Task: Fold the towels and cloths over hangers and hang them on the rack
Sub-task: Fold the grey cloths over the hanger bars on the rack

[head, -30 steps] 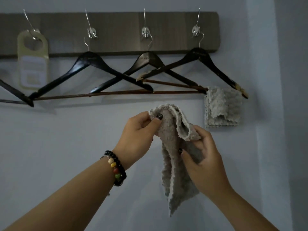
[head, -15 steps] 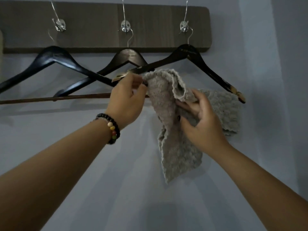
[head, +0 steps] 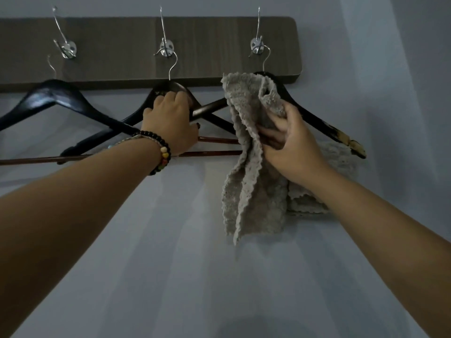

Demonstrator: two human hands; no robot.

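The cloth now hangs from the right hand alone, bunched in curled fingers and trailing below it. A moment ago both hands were working its top edge; since then the left hand has let go and moved up and to the left, onto the middle hanger. Its fingers curl over the hanger's shoulder just under the wire hook, so that grip is clamped on the hanger, while the right grip is clamped on the cloth.

Behind the right hand, the right-hand hanger already carries a folded cloth over its bar, partly hidden by the wrist. To the left of the left hand a third hanger hangs bare, and all three hang from the hooks of the wooden rack.

My guess is that the middle hanger has been chosen for this cloth. Either it gets steadied, or it comes off its hook, so the cloth can be threaded over the lower bar, which lies between the two hands.
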